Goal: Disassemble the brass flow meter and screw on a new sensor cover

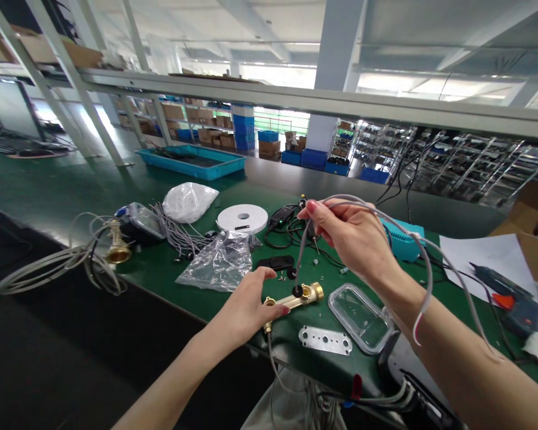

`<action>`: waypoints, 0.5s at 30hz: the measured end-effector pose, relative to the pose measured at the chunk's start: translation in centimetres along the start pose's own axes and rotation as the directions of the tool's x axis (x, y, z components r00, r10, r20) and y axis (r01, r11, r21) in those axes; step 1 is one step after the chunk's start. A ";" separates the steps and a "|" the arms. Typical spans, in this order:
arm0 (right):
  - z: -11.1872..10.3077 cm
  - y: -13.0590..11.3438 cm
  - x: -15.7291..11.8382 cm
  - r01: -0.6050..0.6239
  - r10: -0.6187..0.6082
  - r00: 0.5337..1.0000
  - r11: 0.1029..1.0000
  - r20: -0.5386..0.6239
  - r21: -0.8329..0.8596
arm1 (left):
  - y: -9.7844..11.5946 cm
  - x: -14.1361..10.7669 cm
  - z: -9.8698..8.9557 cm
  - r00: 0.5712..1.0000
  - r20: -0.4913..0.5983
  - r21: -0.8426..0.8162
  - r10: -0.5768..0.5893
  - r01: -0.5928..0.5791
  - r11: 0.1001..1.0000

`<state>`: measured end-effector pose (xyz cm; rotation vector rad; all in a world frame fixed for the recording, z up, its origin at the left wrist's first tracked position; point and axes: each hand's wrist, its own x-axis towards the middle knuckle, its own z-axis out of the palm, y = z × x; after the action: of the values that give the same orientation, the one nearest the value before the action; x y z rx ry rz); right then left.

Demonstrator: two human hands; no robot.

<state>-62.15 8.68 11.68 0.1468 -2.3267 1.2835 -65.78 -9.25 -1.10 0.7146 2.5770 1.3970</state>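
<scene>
A brass pipe fitting lies on the green bench, with a grey cable running from its left end. My left hand is closed on its left part, thumb along the near side. Raised above the bench, my right hand pinches a grey cable. One stretch of that cable hangs down to a black round piece at the fitting's top opening. The rest loops over my right wrist, its stripped end hanging free. A metal plate with holes and a clear-windowed cover lie nearby.
Behind my hands are a plastic bag, a white tape roll and a blue tray. Coiled cables with another brass fitting sit at left. A glue gun lies at right; a shelf beam crosses above.
</scene>
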 end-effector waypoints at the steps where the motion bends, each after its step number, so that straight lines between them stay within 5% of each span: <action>1: -0.4 -0.2 0.1 -0.008 0.009 1.000 0.999 -0.012 0.037 | -0.1 -0.5 0.1 1.000 -0.028 -0.003 -0.010 0.009 1.000; 3: -1.0 -0.3 0.1 -0.042 0.050 0.997 0.988 -0.050 0.149 | 0.6 -1.6 0.3 0.997 -0.069 -0.074 -0.041 0.036 0.997; 5: -1.5 -0.4 -0.1 -0.071 0.098 0.992 0.952 -0.074 0.297 | 2.0 -2.7 0.7 0.998 0.011 -0.275 -0.061 0.062 0.960; 7: -1.7 -0.5 -0.6 -0.087 0.125 0.990 0.899 -0.062 0.428 | 3.7 -3.5 1.4 0.982 0.190 -0.501 -0.007 0.103 0.860; 11: -2.3 -0.8 -2.3 -0.103 0.169 0.984 0.809 -0.061 0.579 | 6.7 -3.8 2.6 0.975 0.210 -0.693 0.067 0.100 0.714; 15: -3.1 -1.2 -5.0 -0.182 0.263 0.965 0.708 -0.016 0.683 | 8.8 -2.2 3.0 0.951 0.310 -0.885 0.011 0.284 0.368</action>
<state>-56.29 9.92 11.71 0.0206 -1.7035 2.1681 -59.86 -3.93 4.14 0.3873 1.1759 2.1262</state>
